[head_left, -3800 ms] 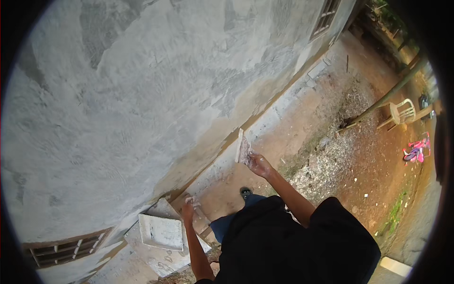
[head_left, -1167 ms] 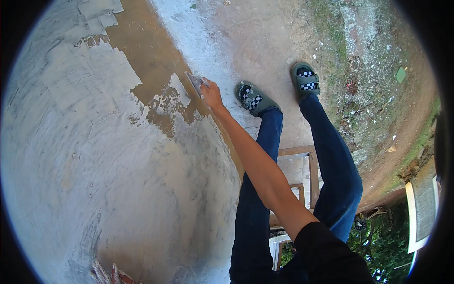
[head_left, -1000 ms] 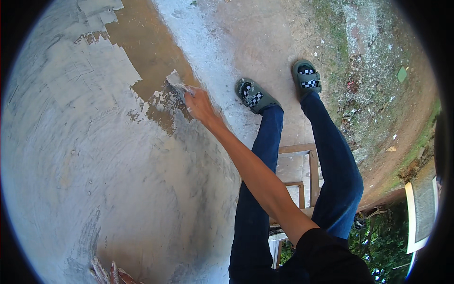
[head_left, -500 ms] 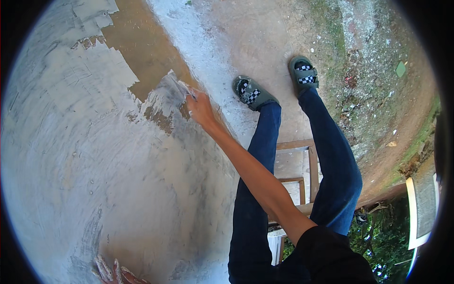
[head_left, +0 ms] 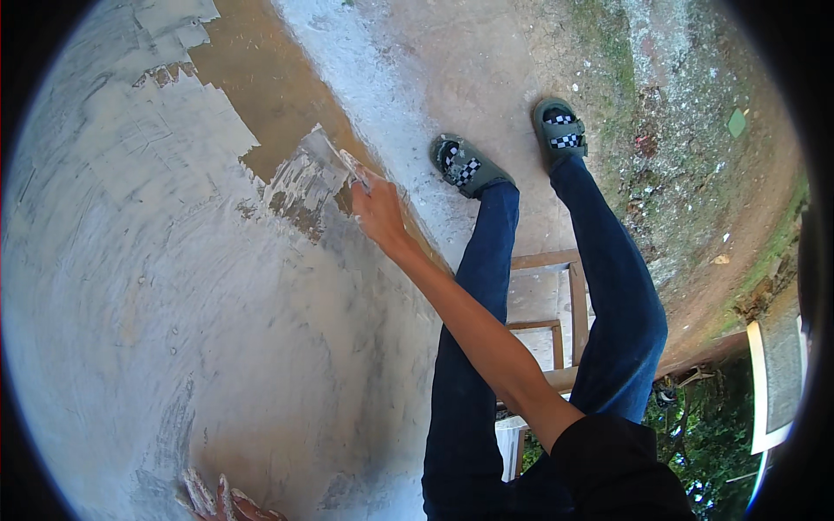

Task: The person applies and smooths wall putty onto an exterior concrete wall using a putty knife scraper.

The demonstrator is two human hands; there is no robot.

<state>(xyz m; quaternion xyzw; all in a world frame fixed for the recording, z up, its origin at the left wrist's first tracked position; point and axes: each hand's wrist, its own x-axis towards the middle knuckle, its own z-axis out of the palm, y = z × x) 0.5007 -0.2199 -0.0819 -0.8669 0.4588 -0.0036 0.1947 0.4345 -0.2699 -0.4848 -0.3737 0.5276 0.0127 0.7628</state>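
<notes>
A flat plastering blade [head_left: 326, 154] is gripped by the right hand [head_left: 380, 211], fingers closed around its handle, and its broad face is laid against the wall [head_left: 174, 330] at the edge of a bare brown patch [head_left: 278, 95]. A fresh smear of pale plaster [head_left: 300, 184] is seen just beside the blade, where grey coat meets brown surface. The right arm is stretched out from the lower right, its dark sleeve pushed up above the elbow.

Only the plaster-caked fingertips of the left hand [head_left: 221, 502] are shown at the lower edge, spread and pressed flat against the wall; nothing is held in them as far as can be seen.

Both legs are clad in dark blue trousers [head_left: 608, 286], and green sandals [head_left: 469, 167] with checkered straps are worn on the feet, which are set on a pale strip of ground [head_left: 486, 61] along the foot of the wall. A wooden frame [head_left: 556, 304] is seen between and behind the legs. Patchy grass and dirt are spread to the right
</notes>
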